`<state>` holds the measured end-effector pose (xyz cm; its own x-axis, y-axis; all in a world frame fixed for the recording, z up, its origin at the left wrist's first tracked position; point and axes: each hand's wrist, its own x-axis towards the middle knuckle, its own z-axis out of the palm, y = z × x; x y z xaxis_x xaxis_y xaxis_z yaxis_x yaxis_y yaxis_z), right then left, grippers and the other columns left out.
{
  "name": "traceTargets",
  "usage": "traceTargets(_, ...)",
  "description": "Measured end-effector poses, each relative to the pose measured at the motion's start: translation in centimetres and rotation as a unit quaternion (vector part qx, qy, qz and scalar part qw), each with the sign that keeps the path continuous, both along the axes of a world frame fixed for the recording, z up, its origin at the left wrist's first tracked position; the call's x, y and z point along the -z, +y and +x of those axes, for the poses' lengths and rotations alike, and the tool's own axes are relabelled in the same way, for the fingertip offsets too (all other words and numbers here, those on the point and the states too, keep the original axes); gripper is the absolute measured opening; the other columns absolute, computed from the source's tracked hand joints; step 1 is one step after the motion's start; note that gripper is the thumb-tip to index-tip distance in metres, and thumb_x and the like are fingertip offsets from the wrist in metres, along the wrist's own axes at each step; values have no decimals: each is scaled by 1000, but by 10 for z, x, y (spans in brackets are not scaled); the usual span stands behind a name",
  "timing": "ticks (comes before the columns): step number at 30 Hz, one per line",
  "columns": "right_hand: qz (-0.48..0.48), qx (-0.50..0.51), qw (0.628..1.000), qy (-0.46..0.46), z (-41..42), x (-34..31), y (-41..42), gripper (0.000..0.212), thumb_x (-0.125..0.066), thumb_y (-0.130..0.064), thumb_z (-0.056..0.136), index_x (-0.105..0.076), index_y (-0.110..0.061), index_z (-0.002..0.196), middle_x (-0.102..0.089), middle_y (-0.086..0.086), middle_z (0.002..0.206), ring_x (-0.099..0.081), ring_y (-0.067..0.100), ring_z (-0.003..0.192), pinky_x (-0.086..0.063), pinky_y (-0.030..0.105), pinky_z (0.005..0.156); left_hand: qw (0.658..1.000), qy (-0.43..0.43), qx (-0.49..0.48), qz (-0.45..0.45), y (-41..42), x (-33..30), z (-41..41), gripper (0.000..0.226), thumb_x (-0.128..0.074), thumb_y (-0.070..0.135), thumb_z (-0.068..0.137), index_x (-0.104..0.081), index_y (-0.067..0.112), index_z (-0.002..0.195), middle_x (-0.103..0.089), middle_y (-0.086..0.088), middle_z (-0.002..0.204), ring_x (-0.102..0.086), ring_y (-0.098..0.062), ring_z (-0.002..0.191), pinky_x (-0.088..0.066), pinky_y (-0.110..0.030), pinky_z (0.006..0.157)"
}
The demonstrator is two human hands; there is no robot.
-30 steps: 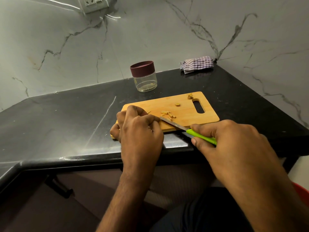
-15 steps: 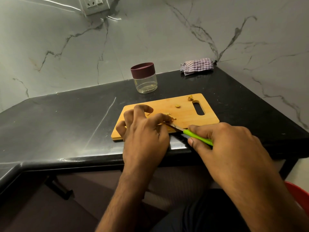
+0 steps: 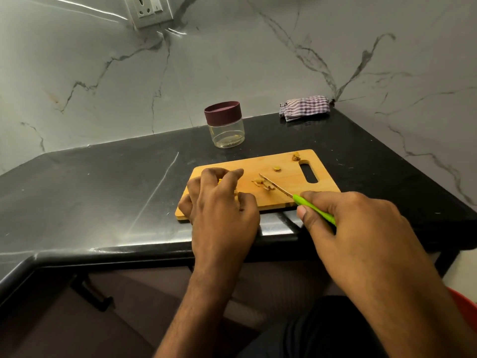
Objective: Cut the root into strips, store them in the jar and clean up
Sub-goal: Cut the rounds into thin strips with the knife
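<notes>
Left hand (image 3: 222, 202): curled round the root (image 3: 220, 180) at the cutting board (image 3: 325, 186)'s left end; mostly hidden.
Right hand (image 3: 356, 228): grips the knife (image 3: 296, 198); blade among cut strips (image 3: 263, 184) mid-board.
Handling: the root is likely light, firm and slippery; pinch its uncut end.
Behind board: lidded jar (image 3: 227, 125), well apart; cloth (image 3: 304, 107) in the desk (image 3: 103, 182) corner.

The counter (image 3: 103, 182) was glossy black stone, the wall (image 3: 232, 60) polished veined marble. The board (image 3: 284, 177) looked smooth wood; the jar (image 3: 227, 133) clear, its lid (image 3: 223, 112) matt plastic; the cloth (image 3: 304, 107) woven.
</notes>
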<state>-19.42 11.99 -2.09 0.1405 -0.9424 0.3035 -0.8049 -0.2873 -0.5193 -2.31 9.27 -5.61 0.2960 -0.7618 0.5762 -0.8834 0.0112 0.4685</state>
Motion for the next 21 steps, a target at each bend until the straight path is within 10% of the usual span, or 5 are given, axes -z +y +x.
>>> traceTargets(8,-5,37,999,3,5,-5,-1,40,-38,-50,95,-46,-43,134,-62,-12,106,-39,3,83,-45,25,78,1000,-14,18,13,1,-1,1,44,-57,38,92,-59,31,135,-50,9,130,-32,-12,128,-30,-46,105)
traceTargets(14,20,27,999,35,22,-4,-3,32,-38,-47,97,-56,-35,121,-42,-13,75,-37,6,67,-35,21,64,998,57,41,9,-1,-3,12,38,-61,37,96,-60,33,133,-49,13,132,-33,-7,129,-21,-35,106)
traceTargets(21,0,-11,1000,16,47,-1,0,34,-40,-49,97,-54,-40,126,-54,-14,82,-37,2,63,-33,17,57,991,117,60,12,2,-1,30,44,-67,42,92,-60,28,133,-47,9,135,-37,-12,132,-37,-52,109)
